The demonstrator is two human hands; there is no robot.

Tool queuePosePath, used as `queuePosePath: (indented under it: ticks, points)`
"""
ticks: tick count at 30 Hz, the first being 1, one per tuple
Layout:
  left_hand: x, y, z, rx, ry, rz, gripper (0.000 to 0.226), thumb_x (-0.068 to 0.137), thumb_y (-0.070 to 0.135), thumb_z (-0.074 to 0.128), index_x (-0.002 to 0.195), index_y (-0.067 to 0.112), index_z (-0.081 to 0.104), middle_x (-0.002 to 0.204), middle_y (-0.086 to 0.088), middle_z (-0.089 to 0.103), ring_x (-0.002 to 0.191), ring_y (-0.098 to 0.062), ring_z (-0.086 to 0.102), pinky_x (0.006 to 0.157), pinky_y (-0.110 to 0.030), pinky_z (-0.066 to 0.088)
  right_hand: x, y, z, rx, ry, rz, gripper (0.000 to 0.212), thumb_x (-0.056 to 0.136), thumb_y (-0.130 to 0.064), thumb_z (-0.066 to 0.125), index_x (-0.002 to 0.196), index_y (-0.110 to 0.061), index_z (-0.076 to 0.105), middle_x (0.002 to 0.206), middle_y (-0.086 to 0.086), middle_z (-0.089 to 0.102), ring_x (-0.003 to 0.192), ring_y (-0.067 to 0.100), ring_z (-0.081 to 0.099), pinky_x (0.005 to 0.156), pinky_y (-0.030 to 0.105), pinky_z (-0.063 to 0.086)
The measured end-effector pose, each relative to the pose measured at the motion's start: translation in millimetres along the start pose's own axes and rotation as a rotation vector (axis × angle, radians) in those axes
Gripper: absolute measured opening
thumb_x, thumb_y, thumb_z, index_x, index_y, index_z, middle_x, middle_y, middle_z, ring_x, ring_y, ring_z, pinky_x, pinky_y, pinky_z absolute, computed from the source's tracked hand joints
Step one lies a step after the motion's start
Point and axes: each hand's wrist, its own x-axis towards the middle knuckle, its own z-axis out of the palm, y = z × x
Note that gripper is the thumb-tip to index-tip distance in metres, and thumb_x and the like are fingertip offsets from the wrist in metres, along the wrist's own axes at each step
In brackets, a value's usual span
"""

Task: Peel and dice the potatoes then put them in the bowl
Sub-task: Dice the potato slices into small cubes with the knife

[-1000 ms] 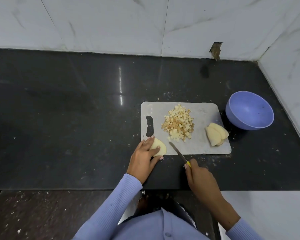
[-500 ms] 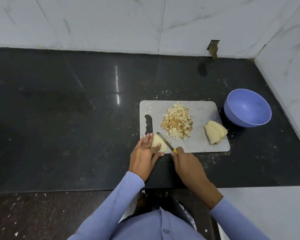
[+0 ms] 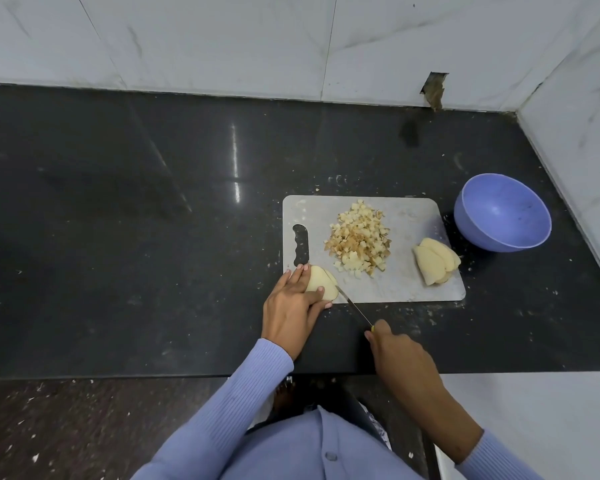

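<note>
- The left hand (image 3: 293,304) holds the pale peeled potato piece (image 3: 321,287) at the lower left corner of the grey rectangular plastic cutting board (image 3: 409,282), its fingers (image 3: 300,275) curled over the top and the thumb against the near side
- The right hand (image 3: 394,351) grips the yellow-handled thin steel knife (image 3: 354,308); its fingers are wrapped round the handle, so only a speck of yellow shows, and the blade tip sits at the right face of the held piece
- The step in hand looks like slicing this piece before dicing; it would go best with the flat face down, the left fingertips tucked back from the blade line, and even slices taken from the right end
- The held piece sits right at the board's near edge, partly over the black polished stone table (image 3: 153,237), so sliding it further onto the board would give steadier cuts
- The heap of small diced potato cubes (image 3: 359,242) lies mid-board, and a fan of pale potato slices (image 3: 437,259) waits at the board's lower right
- The round lilac plastic bowl (image 3: 502,213) stands empty just beside the board's upper right corner, close to the white marble wall at the frame's right; that side is cramped
- The left half of the table offers wide free room
</note>
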Motion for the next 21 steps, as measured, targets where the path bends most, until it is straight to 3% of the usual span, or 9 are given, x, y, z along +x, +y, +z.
queuePosePath:
  ticks: [4,7,12,21]
  points:
    - [1.7,0.7,-3.7,-0.010,-0.002,0.001,0.017,0.065,0.025,0.087,0.077,0.017,0.078,0.111,-0.019,0.067,0.108,-0.029,0.064,0.099,-0.046,0.044,-1.6,6.1,-0.8,0.020,0.017,0.002,0.022,0.104,-0.038,0.020,0.093,-0.020,0.027,0.066,-0.008,0.033,0.059,0.015,0.039,0.052,0.027,0.030]
    - [1.5,1.6,-5.4,-0.009,0.006,-0.009,0.017,0.064,0.026,0.087,0.076,0.019,0.078,0.109,-0.016,0.068,0.107,-0.028,0.064,0.099,-0.043,0.041,-1.4,8.2,-2.5,0.046,0.022,0.009,0.024,0.103,-0.039,0.021,0.092,-0.019,0.029,0.066,-0.008,0.034,0.066,0.018,0.044,0.062,0.030,0.036]
    - [1.3,2.9,-7.6,-0.025,0.010,-0.015,0.017,0.063,0.026,0.087,0.075,0.018,0.078,0.107,-0.016,0.069,0.106,-0.028,0.065,0.100,-0.045,0.039,-4.9,10.5,-5.6,0.048,0.011,0.016,0.024,0.103,-0.040,0.023,0.091,-0.020,0.032,0.067,-0.008,0.034,0.072,0.019,0.047,0.065,0.030,0.039]
    - [-0.4,0.7,-4.6,-0.075,-0.004,-0.038,0.016,0.066,0.022,0.086,0.078,0.016,0.078,0.110,-0.018,0.067,0.108,-0.029,0.064,0.101,-0.045,0.039,24.3,-20.2,-15.0,0.183,0.099,-0.035,0.030,0.102,-0.039,0.026,0.094,-0.015,0.043,0.085,0.007,0.059,0.072,0.024,0.051,0.063,0.033,0.036]
